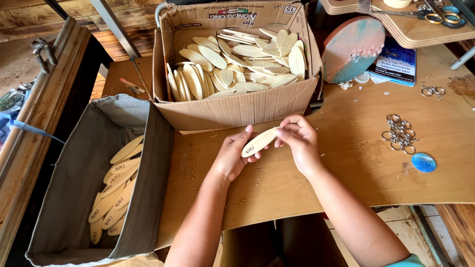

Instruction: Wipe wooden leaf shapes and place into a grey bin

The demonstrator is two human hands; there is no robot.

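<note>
Both my hands hold one pale, flat, oval wooden piece with a small dark mark on it, just above the wooden tabletop. My left hand grips its lower left end, thumb on top. My right hand pinches its upper right end with the fingertips. Right behind my hands stands an open cardboard box filled with several similar unmarked pieces. A grey fabric bin at the left holds several marked pieces.
A pile of metal key rings and a round blue disc lie at the right. A round teal-and-brown board, a booklet and a shelf with scissors stand at the back right. A wooden frame runs along the left.
</note>
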